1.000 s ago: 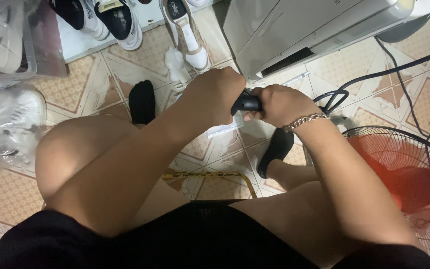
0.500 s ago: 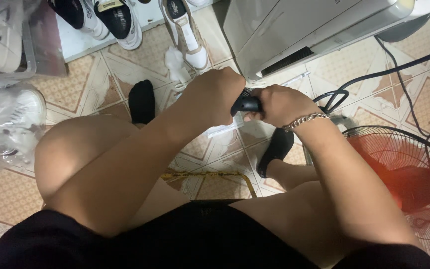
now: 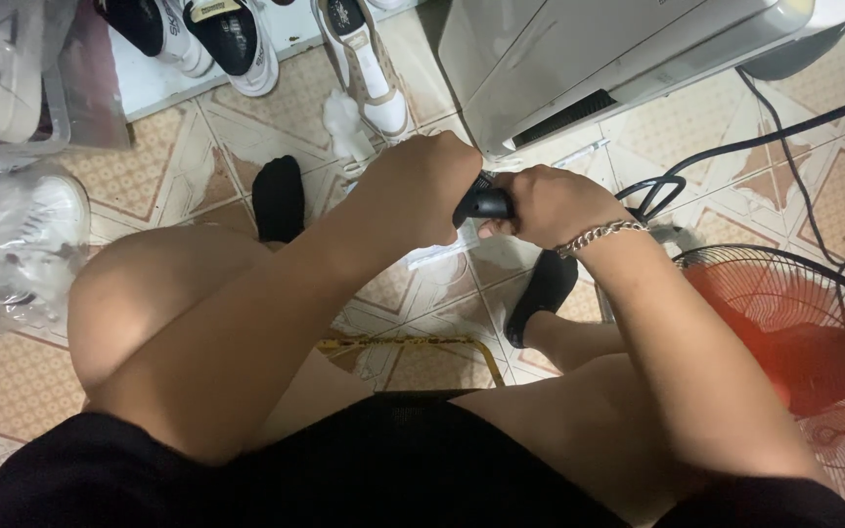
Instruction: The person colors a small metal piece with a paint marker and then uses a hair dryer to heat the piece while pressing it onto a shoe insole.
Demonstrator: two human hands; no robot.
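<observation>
Both hands meet over the tiled floor in front of my knees. My left hand point(image 3: 421, 188) is closed around a small black object point(image 3: 482, 202), most of which is hidden by the fingers. My right hand point(image 3: 550, 203), with a silver chain bracelet point(image 3: 594, 236) on its wrist, grips the same black object from the right side. What the object is cannot be made out. My feet in black socks point(image 3: 279, 196) rest on the floor below the hands.
A grey boxy machine point(image 3: 579, 59) stands at the back right with black cables point(image 3: 784, 137) beside it. A red floor fan point(image 3: 794, 332) is at the right. White shoes point(image 3: 369, 64) line the back, and bagged shoes point(image 3: 17, 244) lie at the left.
</observation>
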